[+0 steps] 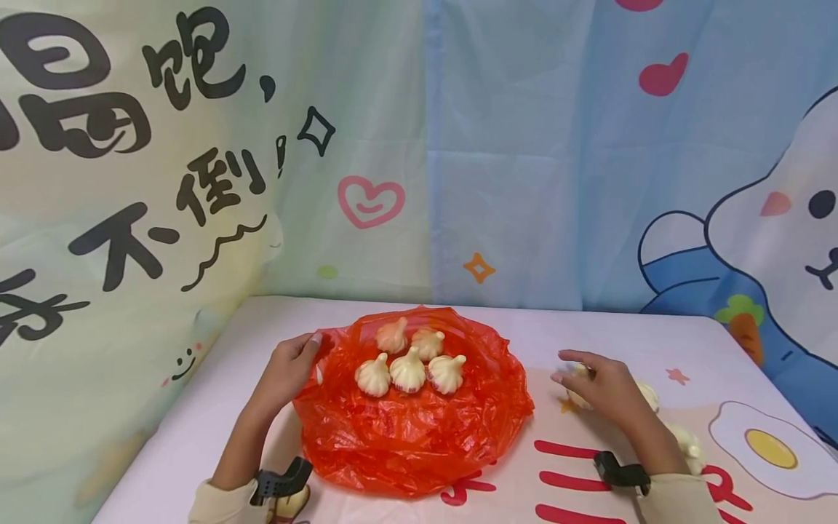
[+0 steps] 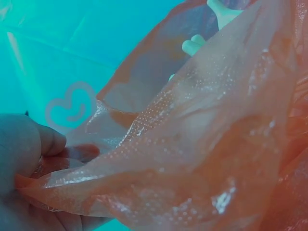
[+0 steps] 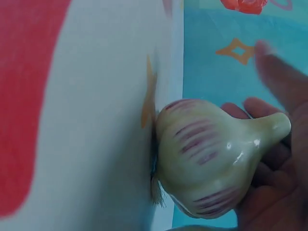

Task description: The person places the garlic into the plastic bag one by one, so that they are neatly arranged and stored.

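My left hand pinches the left edge of a crinkled red plastic bag, thumb on top. The left wrist view shows the thin film gathered between thumb and fingers and stretched away to the right. Several garlic bulbs sit together in the bag's opening, stems up. On the right, my right hand is over another garlic bulb, pale with purple streaks. Its fingers lie behind the bulb's stem, while the thumb stands apart from it. The bulb's root end is against the table.
More garlic bulbs lie by the right forearm, partly hidden by it. The table has a printed cover with a fried egg picture. A printed curtain hangs behind its far edge.
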`<state>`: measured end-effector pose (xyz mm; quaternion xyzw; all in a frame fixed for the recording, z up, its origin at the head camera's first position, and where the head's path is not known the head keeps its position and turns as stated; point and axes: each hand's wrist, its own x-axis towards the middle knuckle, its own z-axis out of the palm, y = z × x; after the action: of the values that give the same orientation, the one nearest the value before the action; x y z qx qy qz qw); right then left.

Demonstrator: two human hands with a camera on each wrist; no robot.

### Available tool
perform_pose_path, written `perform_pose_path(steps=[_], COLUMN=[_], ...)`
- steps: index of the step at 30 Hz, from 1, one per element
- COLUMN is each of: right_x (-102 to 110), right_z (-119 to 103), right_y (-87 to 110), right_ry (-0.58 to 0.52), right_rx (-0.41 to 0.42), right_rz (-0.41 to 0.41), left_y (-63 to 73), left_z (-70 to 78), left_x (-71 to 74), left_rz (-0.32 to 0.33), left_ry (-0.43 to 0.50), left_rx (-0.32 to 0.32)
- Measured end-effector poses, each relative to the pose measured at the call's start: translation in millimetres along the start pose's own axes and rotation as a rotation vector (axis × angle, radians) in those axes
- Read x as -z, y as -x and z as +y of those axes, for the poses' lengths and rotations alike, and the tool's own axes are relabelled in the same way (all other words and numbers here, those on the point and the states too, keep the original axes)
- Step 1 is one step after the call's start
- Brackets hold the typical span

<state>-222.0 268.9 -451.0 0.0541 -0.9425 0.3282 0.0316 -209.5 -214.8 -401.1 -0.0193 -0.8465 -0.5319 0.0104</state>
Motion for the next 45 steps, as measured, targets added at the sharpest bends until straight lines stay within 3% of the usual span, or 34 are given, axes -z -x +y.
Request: perform_pose_path(steps=[5,12,21,28,45], right_x=[-2.4,-3.7,-5.2,-5.2,-5.3], right_z=[1.5,4.0,-2.2,-5.7,-22.4], right_y=[2.4,2.1,1.7,2.7,1.3], right_ry=[-0.008,0.052,-0.029,-0.013,-0.127], right_rx=[0.022,0.018,-0.015,-0.065,-0.034], right_rz=[-0.072,-0.071,-0.028,0.029,0.173], left_y=[-0.8,0.0,-0.2,-1.0,-0.6], left_z=[1.2,0.9,1.1,1.8,2.1], left_x=[-1.1,-2.1,-0.5,0.2,1.9], left_rz=[-0.003,0.003,0.002,-0.002,0.011], left_ry=[-0.014,-0.024,-0.032,-0.036,-0.029], left_rx=[-0.003,0.0,0.001,-0.026,-0.019])
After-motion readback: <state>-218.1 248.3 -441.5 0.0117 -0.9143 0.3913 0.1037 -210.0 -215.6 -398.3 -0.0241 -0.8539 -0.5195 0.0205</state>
